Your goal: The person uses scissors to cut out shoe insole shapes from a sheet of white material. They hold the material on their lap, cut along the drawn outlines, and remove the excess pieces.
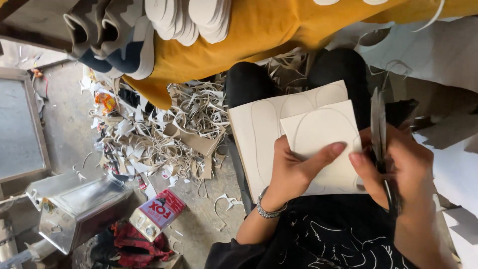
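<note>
Two hands work over the person's lap, with the floor to the left carrying most of the clutter. At far left a square metal tin [79, 211] lies on its side on the floor, and just beside it a smaller red and white can [158, 213] lies tipped over. Above these, a heap of pale offcut strips [164, 134] spreads across the floor, under the edge of a mustard-yellow cloth [259, 35] that carries stacks of white sole-shaped cutouts [186, 17]. The left hand [294, 172], a beaded bracelet on its wrist, has its grip closed on a small cream card piece [321, 144], thumb on top, fingers beneath. This piece rests on a larger cream sheet [259, 134] marked with traced oval outlines, lying across the knees. The right hand [398, 172] has its grip closed around the handles of a pair of scissors [378, 129], blades pointing up, just beside the small piece's right edge; whether the blades touch the card cannot be told, owing to blur.
</note>
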